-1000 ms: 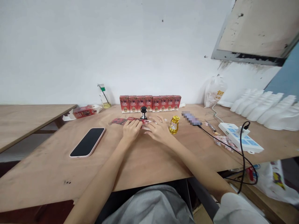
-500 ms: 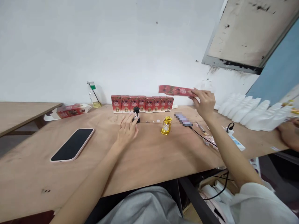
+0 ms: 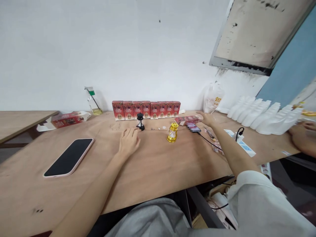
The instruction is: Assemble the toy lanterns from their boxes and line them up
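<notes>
My left hand (image 3: 129, 142) lies palm down on the table, fingers stretched out and holding nothing. Just beyond its fingertips stands a small black lantern (image 3: 140, 122). My right hand (image 3: 208, 119) reaches to the back right, its fingers at the right end of a red printed carton (image 3: 186, 119); the fingertips are partly hidden. That carton lies low at the table top, behind a phone (image 3: 193, 127) with a cable. Between my hands a small gold lantern (image 3: 172, 132) stands upright. A row of red boxes (image 3: 142, 109) stands along the wall behind the black lantern.
A pink-edged phone (image 3: 69, 157) lies at left, with an opened red box (image 3: 69, 119) behind it. A glass bottle (image 3: 94, 103) stands by the wall. At right are a plastic bag (image 3: 212, 98), white bottles (image 3: 263, 115), a power strip (image 3: 243, 144) and another person's arm (image 3: 302, 136).
My right hand has lowered the red carton from the air to the table at the back right. My left hand has drawn back slightly from the black lantern.
</notes>
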Demonstrator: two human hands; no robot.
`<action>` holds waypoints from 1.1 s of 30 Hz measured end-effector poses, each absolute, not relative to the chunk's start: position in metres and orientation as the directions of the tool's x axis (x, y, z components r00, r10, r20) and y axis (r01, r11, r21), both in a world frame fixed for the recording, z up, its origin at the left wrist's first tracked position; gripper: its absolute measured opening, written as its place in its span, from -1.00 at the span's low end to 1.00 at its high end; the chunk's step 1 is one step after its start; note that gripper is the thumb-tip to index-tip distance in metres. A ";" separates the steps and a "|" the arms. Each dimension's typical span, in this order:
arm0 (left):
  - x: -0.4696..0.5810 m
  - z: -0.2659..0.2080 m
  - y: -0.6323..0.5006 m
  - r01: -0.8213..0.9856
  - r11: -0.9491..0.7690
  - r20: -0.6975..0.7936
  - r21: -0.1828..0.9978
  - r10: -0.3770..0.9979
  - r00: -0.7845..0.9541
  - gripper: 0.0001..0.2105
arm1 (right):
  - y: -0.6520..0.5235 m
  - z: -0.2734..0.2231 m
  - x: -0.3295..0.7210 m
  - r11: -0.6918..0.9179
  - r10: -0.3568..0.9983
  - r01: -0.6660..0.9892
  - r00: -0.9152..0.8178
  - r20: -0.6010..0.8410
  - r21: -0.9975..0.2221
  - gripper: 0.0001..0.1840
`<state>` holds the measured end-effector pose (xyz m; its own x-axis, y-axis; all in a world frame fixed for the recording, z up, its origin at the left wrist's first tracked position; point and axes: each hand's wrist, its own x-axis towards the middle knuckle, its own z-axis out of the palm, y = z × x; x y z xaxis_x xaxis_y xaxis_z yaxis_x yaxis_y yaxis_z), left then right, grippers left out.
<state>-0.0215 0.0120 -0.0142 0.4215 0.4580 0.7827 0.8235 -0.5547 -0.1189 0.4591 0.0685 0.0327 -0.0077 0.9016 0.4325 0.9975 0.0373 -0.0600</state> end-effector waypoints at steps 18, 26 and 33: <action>-0.018 -0.021 0.011 0.708 -0.566 0.587 0.423 0.766 0.261 -0.71 | 0.022 0.052 0.297 0.591 0.790 0.797 -0.539 0.292 -0.128 -0.18; -0.002 -0.036 0.025 -0.102 -0.164 0.178 0.981 0.972 0.152 -0.73 | 0.018 0.050 0.214 0.712 0.616 0.685 -0.714 0.331 0.153 -0.81; -0.016 -0.013 0.021 -0.565 0.272 -0.067 0.779 0.932 0.357 -0.59 | 0.015 0.042 0.128 0.846 0.358 0.531 -0.489 0.796 -0.054 -0.81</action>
